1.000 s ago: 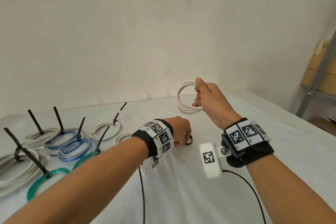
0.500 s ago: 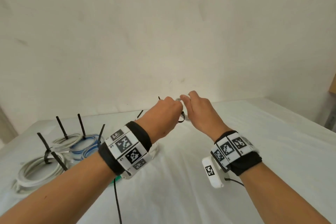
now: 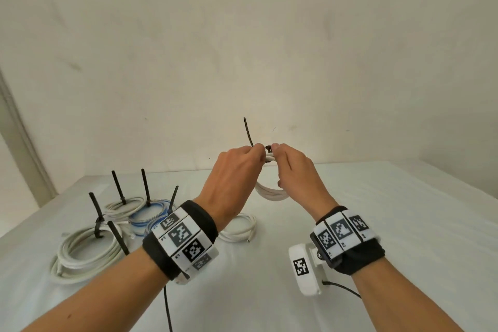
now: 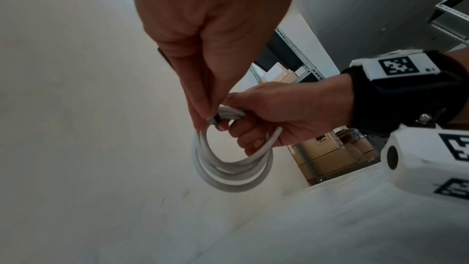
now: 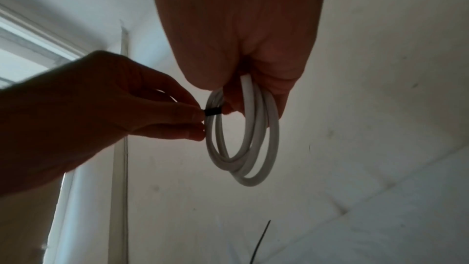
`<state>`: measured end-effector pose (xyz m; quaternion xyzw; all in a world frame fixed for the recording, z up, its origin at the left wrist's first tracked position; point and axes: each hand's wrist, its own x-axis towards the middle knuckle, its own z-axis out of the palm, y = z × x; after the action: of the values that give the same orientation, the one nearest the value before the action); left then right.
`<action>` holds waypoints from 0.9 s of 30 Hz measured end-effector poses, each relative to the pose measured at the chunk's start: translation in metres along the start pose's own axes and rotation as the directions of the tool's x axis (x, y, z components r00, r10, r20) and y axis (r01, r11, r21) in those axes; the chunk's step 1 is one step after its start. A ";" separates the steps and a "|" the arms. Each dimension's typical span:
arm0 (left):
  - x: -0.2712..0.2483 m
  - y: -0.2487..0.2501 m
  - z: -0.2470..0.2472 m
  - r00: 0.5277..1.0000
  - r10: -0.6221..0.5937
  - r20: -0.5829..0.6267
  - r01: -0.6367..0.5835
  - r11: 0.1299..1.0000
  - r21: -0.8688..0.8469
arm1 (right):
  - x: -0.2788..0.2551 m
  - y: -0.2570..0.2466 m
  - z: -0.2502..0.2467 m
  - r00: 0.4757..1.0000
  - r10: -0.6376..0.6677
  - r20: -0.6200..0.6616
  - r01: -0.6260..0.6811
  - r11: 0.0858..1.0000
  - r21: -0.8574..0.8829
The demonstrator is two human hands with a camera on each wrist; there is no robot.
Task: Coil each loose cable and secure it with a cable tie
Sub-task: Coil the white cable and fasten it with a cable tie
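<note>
A small white cable coil (image 3: 269, 193) hangs in the air over the table's middle, and my right hand (image 3: 275, 148) grips its top. A black cable tie (image 3: 248, 132) is looped round the coil's top strands, its tail sticking up and its head (image 3: 268, 148) between the two hands. My left hand (image 3: 258, 149) pinches the tie right beside the coil. The left wrist view shows the coil (image 4: 228, 168) with the tie (image 4: 215, 120) at my left fingertips (image 4: 203, 121). In the right wrist view the tie band (image 5: 212, 111) crosses the coil (image 5: 243, 148).
The white-covered table (image 3: 404, 224) carries several tied coils at the left, among them a large white one (image 3: 86, 250) and blue ones (image 3: 145, 221). An untied white coil (image 3: 239, 232) lies under my left wrist. A metal shelf with cardboard boxes (image 4: 330, 158) stands to the right.
My left hand rose from the table with a black tie and met the right hand at the coil. The tie now sits round the coil's top, tail up.
</note>
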<state>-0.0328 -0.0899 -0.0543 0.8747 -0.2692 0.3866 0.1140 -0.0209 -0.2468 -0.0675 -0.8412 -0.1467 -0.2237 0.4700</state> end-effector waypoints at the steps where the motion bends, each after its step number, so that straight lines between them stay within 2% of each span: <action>1: -0.001 -0.002 0.001 1.000 -0.002 -0.022 0.002 0.999 -0.035 | 0.001 0.000 0.001 1.000 0.013 -0.004 -0.013 1.000 0.027; 5: -0.001 -0.010 0.006 0.996 -0.069 -0.056 0.056 0.978 -0.202 | 0.006 0.001 0.007 1.000 0.030 -0.005 -0.030 0.998 0.053; 9: 0.002 -0.018 0.012 0.988 -0.111 -0.109 0.074 0.952 -0.296 | 0.008 0.003 0.017 1.000 0.008 0.000 -0.008 0.998 0.055; 11: 0.006 -0.021 0.012 0.972 -0.192 -0.136 0.124 0.908 -0.400 | 0.011 0.002 0.021 1.000 0.020 -0.007 -0.020 0.998 0.064; 14: 0.016 -0.030 0.011 0.897 -0.426 -0.120 0.251 0.713 -0.654 | 0.019 0.000 0.027 0.999 0.028 -0.017 -0.027 0.997 0.077; 16: 0.022 -0.032 0.009 0.849 -0.524 -0.076 0.262 0.541 -0.799 | 0.026 -0.001 0.032 1.000 0.017 -0.012 -0.016 0.997 0.072; 19: 0.027 -0.034 0.008 0.795 -0.605 0.027 0.224 0.253 -0.941 | 0.034 0.000 0.040 1.000 -0.008 -0.001 0.008 0.999 0.047; 21: 0.028 -0.035 0.010 0.779 -0.615 0.121 0.225 0.095 -0.970 | 0.038 0.000 0.041 1.000 -0.019 0.001 0.019 0.999 0.025; 24: 0.027 -0.039 0.016 0.761 -0.592 0.265 0.297 -0.045 -0.954 | 0.040 0.003 0.040 1.000 -0.016 -0.008 0.016 1.000 0.010; 27: 0.027 -0.043 0.021 0.750 -0.546 0.374 0.393 -0.087 -0.915 | 0.041 0.005 0.036 0.999 0.004 -0.033 -0.003 1.000 0.023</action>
<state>0.0189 -0.0734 -0.0478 0.5857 -0.1205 0.0970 0.7956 0.0256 -0.2170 -0.0668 -0.8322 -0.1400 -0.2350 0.4822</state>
